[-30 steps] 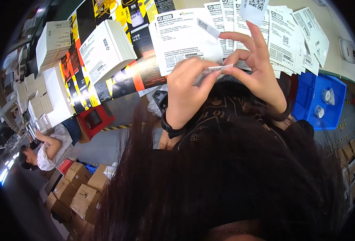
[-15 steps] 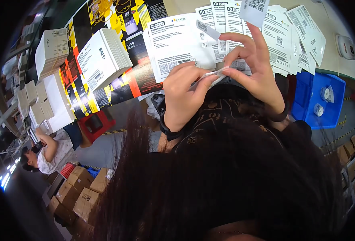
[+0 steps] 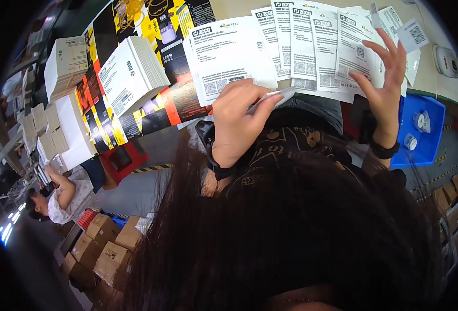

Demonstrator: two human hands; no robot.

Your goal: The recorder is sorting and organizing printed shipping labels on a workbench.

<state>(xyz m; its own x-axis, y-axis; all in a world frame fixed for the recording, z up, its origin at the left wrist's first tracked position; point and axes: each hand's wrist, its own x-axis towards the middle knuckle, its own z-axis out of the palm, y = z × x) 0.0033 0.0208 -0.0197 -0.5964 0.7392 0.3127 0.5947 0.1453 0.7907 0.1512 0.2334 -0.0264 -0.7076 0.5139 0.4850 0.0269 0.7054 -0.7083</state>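
Note:
Between thumb and fingers, my left hand [image 3: 242,124] pinches a small white label strip [image 3: 286,95], just below the near edge of a large printed white sheet [image 3: 231,57]. My right hand [image 3: 387,78] is raised at the right with its fingers spread. A white label with a square code [image 3: 412,35] clings to one of its fingertips, and a narrower label [image 3: 376,16] to another. Under and beside that hand lie several printed white sheets [image 3: 332,57], fanned out and overlapping.
Thick stacks of printed sheets [image 3: 133,75] stand on a black, yellow and red printed board [image 3: 174,101] at left. A blue bin [image 3: 428,140] with label rolls [image 3: 410,141] is at right, below a white device [image 3: 446,61]. Cardboard boxes [image 3: 112,262] and another person [image 3: 71,199] are lower left.
My right hand has moved away from the left one, rightward over the fanned sheets, carrying the labels on its fingertips. My left hand has stayed almost still, keeping its pinch on the strip.

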